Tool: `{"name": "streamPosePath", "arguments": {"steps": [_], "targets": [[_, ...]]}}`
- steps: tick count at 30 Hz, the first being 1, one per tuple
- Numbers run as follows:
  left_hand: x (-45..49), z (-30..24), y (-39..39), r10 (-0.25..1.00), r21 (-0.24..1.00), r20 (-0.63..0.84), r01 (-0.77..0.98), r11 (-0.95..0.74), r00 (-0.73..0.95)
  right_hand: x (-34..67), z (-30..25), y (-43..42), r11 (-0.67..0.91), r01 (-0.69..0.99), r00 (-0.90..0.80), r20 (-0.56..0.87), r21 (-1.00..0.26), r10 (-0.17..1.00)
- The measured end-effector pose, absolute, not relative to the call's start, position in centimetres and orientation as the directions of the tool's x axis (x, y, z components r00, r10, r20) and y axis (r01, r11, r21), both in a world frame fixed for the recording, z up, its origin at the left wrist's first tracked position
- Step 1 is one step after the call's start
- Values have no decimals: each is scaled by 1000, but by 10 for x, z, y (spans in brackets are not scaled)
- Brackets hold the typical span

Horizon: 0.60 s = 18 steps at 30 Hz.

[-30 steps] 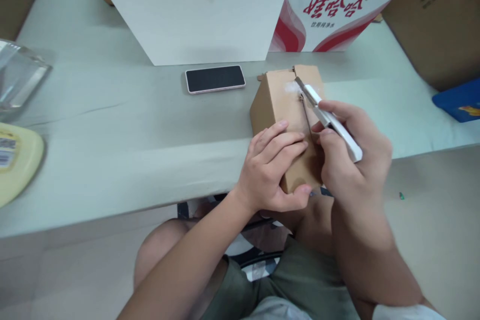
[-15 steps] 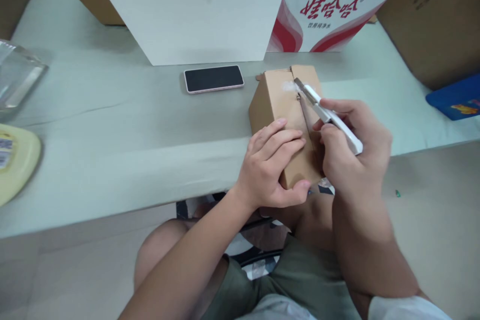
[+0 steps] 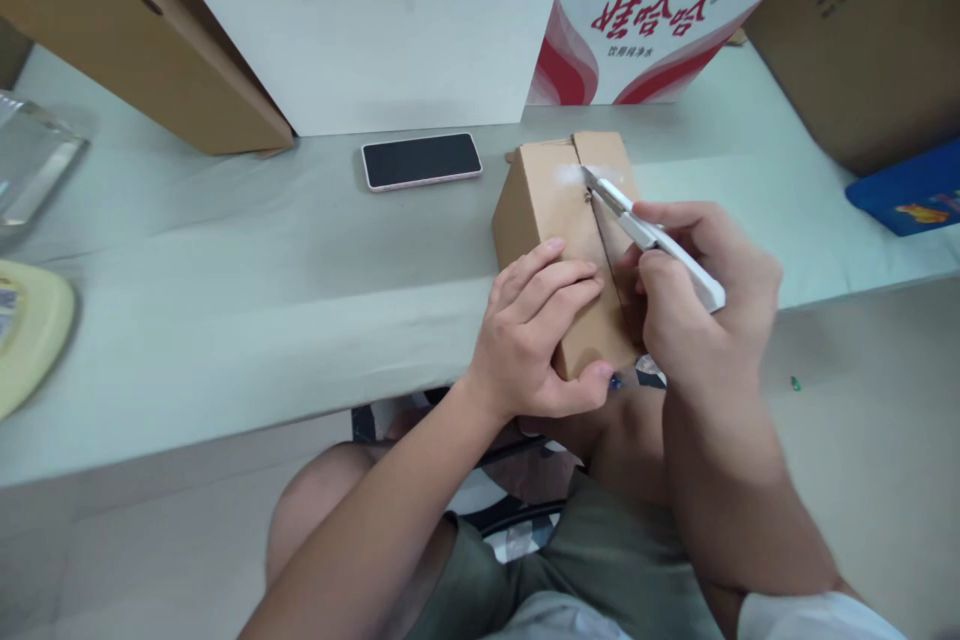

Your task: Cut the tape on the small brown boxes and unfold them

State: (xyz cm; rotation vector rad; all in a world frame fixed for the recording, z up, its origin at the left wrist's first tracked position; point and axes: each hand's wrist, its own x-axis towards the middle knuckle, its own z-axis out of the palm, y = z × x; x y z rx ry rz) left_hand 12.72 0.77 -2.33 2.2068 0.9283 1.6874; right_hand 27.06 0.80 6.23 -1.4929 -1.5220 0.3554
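Cardboard box (image 3: 553,205) is light brown, top-seamed.

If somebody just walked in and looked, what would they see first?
Probably the white cutter in the right hand, its blade pointing at the seam of a small brown box near the table's front edge. The left hand rests on that box. Next might come the white carton with red writing, farther back, and the dark-screened phone left of the brown box.
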Motion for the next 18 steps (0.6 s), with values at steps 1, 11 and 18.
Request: {"name": "streamPosePath", "arguments": {"steps": [1, 11, 18], "targets": [[127, -23, 8, 590, 517, 796, 351, -781, 140, 271, 62, 7, 211, 610, 195, 403, -764, 894], [129, -25, 10, 579, 521, 806, 319, -792, 121, 274, 54, 4, 512, 343, 378, 614, -788, 693], [113, -24, 16, 581, 513, 802, 336, -790, 143, 309, 28, 20, 392, 469, 443, 595, -791, 671]]}}
